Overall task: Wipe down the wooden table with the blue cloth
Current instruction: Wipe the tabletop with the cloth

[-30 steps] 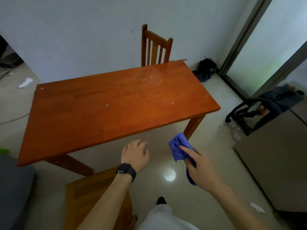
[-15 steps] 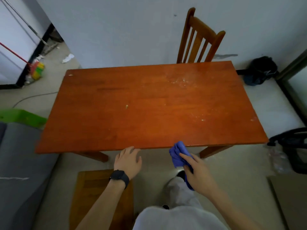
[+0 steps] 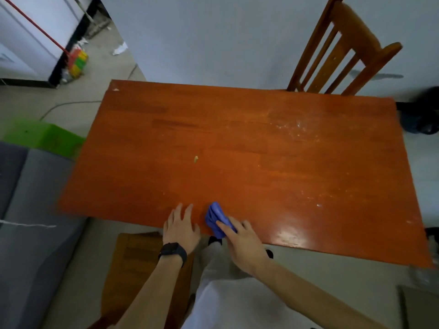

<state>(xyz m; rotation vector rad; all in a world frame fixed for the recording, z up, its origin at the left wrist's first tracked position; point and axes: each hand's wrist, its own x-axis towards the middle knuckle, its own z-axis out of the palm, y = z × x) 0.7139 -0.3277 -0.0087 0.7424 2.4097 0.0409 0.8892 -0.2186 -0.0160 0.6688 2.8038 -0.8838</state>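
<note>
Residue and a crumb mark the wooden desk (chair behind, broom far left). At its near edge the right hand pinches the blue cloth; the left hand is just beside, fingers straight.

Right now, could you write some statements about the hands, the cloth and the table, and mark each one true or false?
1. The right hand holds the blue cloth at the near edge of the wooden table. True.
2. The left hand also grips the cloth. False: it is open, fingers straight, beside the cloth.
3. A small pale crumb lies near the middle of the table. True.
4. The tabletop is spotless. False: white specks spread over its far right part, near the chair.
</note>
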